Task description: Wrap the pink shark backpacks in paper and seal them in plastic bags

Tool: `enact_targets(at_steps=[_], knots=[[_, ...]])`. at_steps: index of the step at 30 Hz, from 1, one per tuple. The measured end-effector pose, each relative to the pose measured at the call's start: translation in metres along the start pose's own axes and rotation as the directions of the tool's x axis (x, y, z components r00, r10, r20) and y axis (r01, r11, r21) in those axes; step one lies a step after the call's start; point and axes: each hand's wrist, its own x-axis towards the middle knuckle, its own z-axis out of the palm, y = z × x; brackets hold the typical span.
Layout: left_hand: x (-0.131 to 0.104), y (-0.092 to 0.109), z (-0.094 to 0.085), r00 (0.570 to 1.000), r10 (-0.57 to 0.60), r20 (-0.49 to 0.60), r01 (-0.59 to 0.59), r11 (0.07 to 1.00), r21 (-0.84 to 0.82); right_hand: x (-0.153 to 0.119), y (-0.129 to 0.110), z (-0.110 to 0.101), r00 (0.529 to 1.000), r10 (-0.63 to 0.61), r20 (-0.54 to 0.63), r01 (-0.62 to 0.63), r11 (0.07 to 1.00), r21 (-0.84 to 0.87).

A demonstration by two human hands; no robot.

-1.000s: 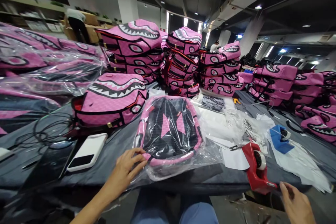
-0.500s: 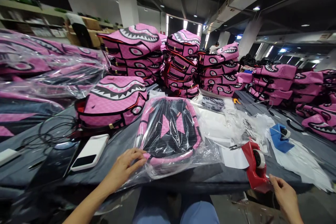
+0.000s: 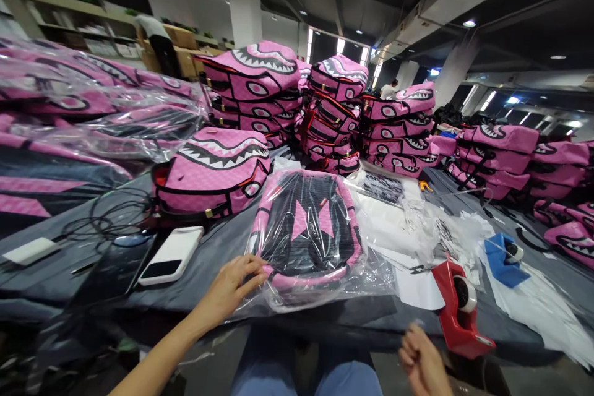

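In front of me on the table lies a pink and black backpack (image 3: 313, 221) with its strap side up, inside a clear plastic bag (image 3: 375, 275). My left hand (image 3: 239, 284) rests on the bag's near left corner, fingers stretched out and thumb apart. My right hand (image 3: 421, 356) is closed in a pinch at the table's front edge, with a small clear piece of tape (image 3: 417, 323) faintly showing at the fingertips. Just right of that hand stands a red tape dispenser (image 3: 457, 312) with a roll of tape in it.
Left of the bagged backpack are another pink backpack (image 3: 218, 167), a white power bank (image 3: 172, 257) and black cables (image 3: 104, 219). Stacked backpacks (image 3: 260, 86) rise behind. On the right lie white sheets (image 3: 420, 289), small pliers (image 3: 420, 270) and a blue tape dispenser (image 3: 503, 263).
My right hand has moved left, away from the red dispenser's front end, with the small piece of tape. My left hand stays at the bag's corner. The view has shifted slightly.
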Motion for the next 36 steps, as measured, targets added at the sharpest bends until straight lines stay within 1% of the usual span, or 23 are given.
enact_targets(at_steps=[2,3,5,6,7,8,9,10,11,12,14,17,19,20,22,25,28,29,31,33,34,35,36], knots=[[0.001,0.001,0.0,1.0,0.004,0.006,-0.004,1.0,-0.005,-0.005,-0.018,0.063,0.952,-0.034,0.304,0.08,0.987,-0.139],[0.001,0.002,0.0,1.0,0.006,0.007,-0.006,1.0,-0.002,-0.006,-0.031,0.095,0.87,-0.094,0.484,0.225,0.949,-0.22],[0.002,0.005,0.0,1.0,0.007,0.01,-0.007,1.0,0.015,-0.005,-0.06,0.157,0.588,-0.164,0.792,0.593,0.753,-0.285],[0.002,0.006,0.0,1.0,0.006,0.012,-0.007,1.0,0.025,-0.002,-0.073,0.187,0.405,-0.139,0.904,0.739,0.632,-0.234],[0.002,0.006,0.0,1.0,0.005,0.012,-0.005,0.999,0.035,0.003,-0.082,0.214,0.232,-0.095,0.968,0.832,0.535,-0.147],[0.002,0.007,0.0,1.0,0.002,0.009,-0.002,0.999,0.042,0.01,-0.087,0.24,0.106,-0.031,0.994,0.887,0.454,-0.08],[0.002,0.008,0.0,1.0,-0.002,0.003,0.002,0.999,0.047,0.018,-0.089,0.263,0.042,0.02,0.999,0.928,0.369,-0.046],[0.001,0.008,0.001,1.0,-0.006,-0.005,0.007,0.999,0.05,0.026,-0.088,0.282,0.019,0.079,0.997,0.956,0.29,-0.041],[0.001,0.008,0.002,1.0,-0.01,-0.011,0.011,0.999,0.053,0.035,-0.085,0.298,0.039,0.133,0.99,0.974,0.217,-0.067],[0.001,0.008,0.003,1.0,-0.013,-0.017,0.013,0.998,0.054,0.044,-0.081,0.31,0.086,0.179,0.98,0.981,0.156,-0.115],[0.0,0.009,0.004,1.0,-0.013,-0.022,0.014,0.999,0.052,0.06,-0.078,0.321,0.214,0.247,0.945,0.965,0.095,-0.243],[0.001,0.01,0.004,1.0,-0.01,-0.023,0.011,0.999,0.044,0.072,-0.085,0.315,0.398,0.199,0.896,0.905,0.078,-0.419],[0.001,0.009,0.004,1.0,-0.008,-0.024,0.009,0.999,0.041,0.067,-0.091,0.303,0.48,0.095,0.872,0.872,0.055,-0.486],[0.002,0.009,0.004,1.0,-0.008,-0.025,0.009,0.999,0.041,0.061,-0.091,0.297,0.495,0.05,0.868,0.867,0.049,-0.497],[0.002,0.008,0.005,1.0,-0.009,-0.021,0.01,0.999,0.043,0.045,-0.083,0.289,0.465,0.031,0.885,0.883,0.053,-0.466],[0.001,0.01,0.007,1.0,-0.023,-0.007,0.024,0.998,0.059,0.024,-0.057,0.292,0.433,0.114,0.894,0.898,0.026,-0.438],[-0.001,0.012,0.006,0.999,-0.044,-0.002,0.044,0.994,0.099,0.018,-0.035,0.303,0.492,0.163,0.856,0.868,-0.016,-0.496],[-0.001,0.011,0.004,0.999,-0.05,0.005,0.049,0.994,0.099,0.02,-0.032,0.303,0.492,0.154,0.857,0.867,0.006,-0.499],[0.002,0.003,-0.004,0.997,-0.079,-0.006,0.079,0.997,0.01,0.023,-0.029,0.291,0.446,0.054,0.893,0.886,0.118,-0.449],[0.009,-0.013,-0.015,0.982,-0.163,-0.097,0.149,0.979,-0.141,0.027,-0.029,0.258,0.402,-0.197,0.894,0.896,0.286,-0.34],[0.013,-0.023,-0.021,0.962,-0.219,-0.161,0.186,0.962,-0.201,0.03,-0.029,0.236,0.422,-0.367,0.829,0.887,0.358,-0.293],[0.018,-0.033,-0.025,0.936,-0.272,-0.222,0.219,0.947,-0.234,0.035,-0.03,0.212,0.504,-0.521,0.689,0.852,0.429,-0.299],[0.022,-0.042,-0.028,0.913,-0.309,-0.266,0.247,0.938,-0.243,0.042,-0.03,0.188,0.63,-0.605,0.486,0.775,0.519,-0.359]])
